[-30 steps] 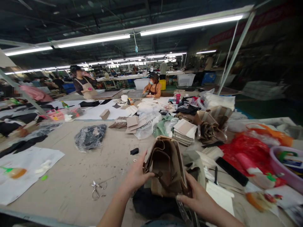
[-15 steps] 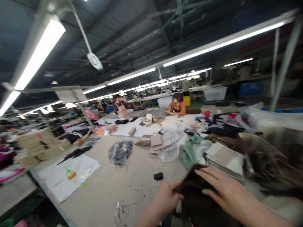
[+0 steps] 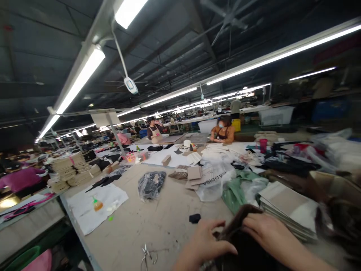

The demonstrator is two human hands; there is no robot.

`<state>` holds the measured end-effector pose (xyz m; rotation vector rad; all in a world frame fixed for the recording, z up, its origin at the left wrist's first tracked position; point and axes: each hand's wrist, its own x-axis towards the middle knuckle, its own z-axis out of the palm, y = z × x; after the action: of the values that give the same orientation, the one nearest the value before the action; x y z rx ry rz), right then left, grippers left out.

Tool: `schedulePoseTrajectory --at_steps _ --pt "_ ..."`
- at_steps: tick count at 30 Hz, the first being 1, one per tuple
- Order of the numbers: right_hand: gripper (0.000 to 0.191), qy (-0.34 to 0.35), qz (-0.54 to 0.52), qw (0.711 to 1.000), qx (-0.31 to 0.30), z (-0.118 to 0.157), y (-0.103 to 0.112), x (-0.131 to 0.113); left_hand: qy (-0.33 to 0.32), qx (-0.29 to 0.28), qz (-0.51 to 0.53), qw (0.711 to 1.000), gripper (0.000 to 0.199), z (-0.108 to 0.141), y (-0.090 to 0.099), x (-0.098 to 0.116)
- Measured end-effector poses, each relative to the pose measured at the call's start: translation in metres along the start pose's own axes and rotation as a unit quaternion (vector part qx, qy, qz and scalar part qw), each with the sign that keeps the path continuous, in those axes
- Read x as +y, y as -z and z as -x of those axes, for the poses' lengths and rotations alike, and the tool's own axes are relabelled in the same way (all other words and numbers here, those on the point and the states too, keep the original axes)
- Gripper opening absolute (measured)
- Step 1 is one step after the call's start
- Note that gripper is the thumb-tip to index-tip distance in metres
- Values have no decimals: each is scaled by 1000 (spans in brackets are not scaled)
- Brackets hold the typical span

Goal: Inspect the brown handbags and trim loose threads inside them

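The dark brown bag (image 3: 246, 250) is lying nearer the wearer than the panel stack (image 3: 286, 207). The right hand (image 3: 270, 229) is gripping its rim; the left hand (image 3: 205, 242) is spreading at its edge, grip unclear. Even support should be preventing creases. Scissors (image 3: 145, 253) are lying well left of the stack.

From here the scissors (image 3: 144, 250) are shiny metal, the bundle's wrap (image 3: 151, 185) glossy plastic, the table (image 3: 121, 233) matt; the blurred bag (image 3: 246, 248), lower right, may be leather.
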<state>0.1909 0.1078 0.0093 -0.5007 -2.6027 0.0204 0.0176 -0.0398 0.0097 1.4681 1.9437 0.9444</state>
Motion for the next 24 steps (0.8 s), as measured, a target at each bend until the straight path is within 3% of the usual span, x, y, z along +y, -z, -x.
schedulePoseTrajectory --at_steps 3,7,11,16,24 --pt "23 -32 23 996 -78 -6 11 -3 -55 17 -48 997 86 11 -9 -8" --pt "30 -68 24 988 -135 -16 17 0 -89 54 -50 993 50 13 -21 -19" --pt "32 -83 6 986 -142 -17 17 2 -111 76 -65 989 32 6 -24 -18" --pt "29 -103 -19 985 -140 -17 16 10 -122 89 -80 985 28 -5 -23 -13" --pt "24 -149 4 979 -138 -27 15 11 -120 125 -63 983 27 -13 -27 -21"
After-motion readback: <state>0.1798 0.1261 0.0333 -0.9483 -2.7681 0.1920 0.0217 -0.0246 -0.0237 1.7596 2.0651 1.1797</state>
